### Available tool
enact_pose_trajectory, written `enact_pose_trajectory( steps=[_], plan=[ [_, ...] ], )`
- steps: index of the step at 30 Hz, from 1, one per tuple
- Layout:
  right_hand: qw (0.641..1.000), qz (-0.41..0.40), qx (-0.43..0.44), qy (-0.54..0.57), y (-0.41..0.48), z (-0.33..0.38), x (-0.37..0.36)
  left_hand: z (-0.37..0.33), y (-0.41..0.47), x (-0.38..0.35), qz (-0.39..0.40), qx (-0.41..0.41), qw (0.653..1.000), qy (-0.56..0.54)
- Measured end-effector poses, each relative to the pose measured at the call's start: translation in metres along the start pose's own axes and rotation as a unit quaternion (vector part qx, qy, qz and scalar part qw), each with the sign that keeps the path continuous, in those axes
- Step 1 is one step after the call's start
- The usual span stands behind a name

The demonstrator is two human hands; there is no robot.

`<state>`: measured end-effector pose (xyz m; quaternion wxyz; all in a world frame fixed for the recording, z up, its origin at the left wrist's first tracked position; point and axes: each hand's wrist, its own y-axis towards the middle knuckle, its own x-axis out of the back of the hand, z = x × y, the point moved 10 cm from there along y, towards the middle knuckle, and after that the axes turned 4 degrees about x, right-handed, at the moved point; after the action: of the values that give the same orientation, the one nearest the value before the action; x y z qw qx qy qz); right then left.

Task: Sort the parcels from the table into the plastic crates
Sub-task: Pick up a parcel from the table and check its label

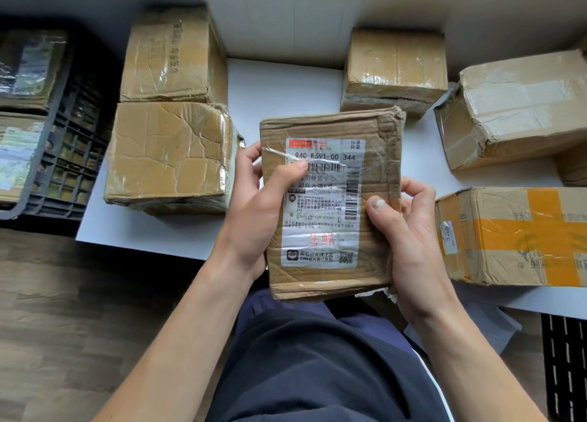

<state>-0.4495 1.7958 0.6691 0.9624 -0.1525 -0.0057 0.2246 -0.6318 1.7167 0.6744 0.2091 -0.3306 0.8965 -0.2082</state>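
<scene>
Head view, looking down past dark clothing (pixel 317 358) at a white table (pixel 282 97). Noted at centre: one flat, creased cardboard parcel (pixel 374 135), held up off the table near its front edge, printed shipping label (pixel 320 212) facing the camera. Gripped along its left edge by the left hand (pixel 254 199), with the thumb laid across the label's upper barcode and the fingers curled round behind. Gripped along its right edge by the right hand (pixel 409 231), with the thumb pressed on the front beside the label and the fingers wrapped round the side. Both hands thus closed around the same parcel; neither slack. Found lying on the table: two taped cartons at left, the rear carton (pixel 171 56) directly behind the front carton (pixel 168 158), touching; a back carton (pixel 394 69) right of centre; a larger crumpled carton (pixel 521 110) at far right; an orange-taped carton (pixel 514 237) at near right, close to the right hand. Seen at far left, off the table's edge: a dark plastic crate (pixel 73 154) with latticed wall, holding at least two wrapped parcels (pixel 28 69). Seen at bottom right, below the table edge: part of a second slotted crate (pixel 565 367), contents not discernible. Wood-grain floor (pixel 79 310) beneath, at lower left.
</scene>
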Motion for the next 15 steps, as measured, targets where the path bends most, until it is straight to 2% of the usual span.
enact_pose_trajectory(
  steps=[8,15],
  plan=[
    [0.999,0.012,-0.002,0.042,0.005,0.020,-0.030,-0.008,-0.009,0.007,0.068,0.036,0.997,0.014],
    [0.998,0.003,0.015,0.065,0.008,0.034,-0.079,-0.028,-0.005,0.048,0.087,0.030,0.996,0.016]
  ],
)
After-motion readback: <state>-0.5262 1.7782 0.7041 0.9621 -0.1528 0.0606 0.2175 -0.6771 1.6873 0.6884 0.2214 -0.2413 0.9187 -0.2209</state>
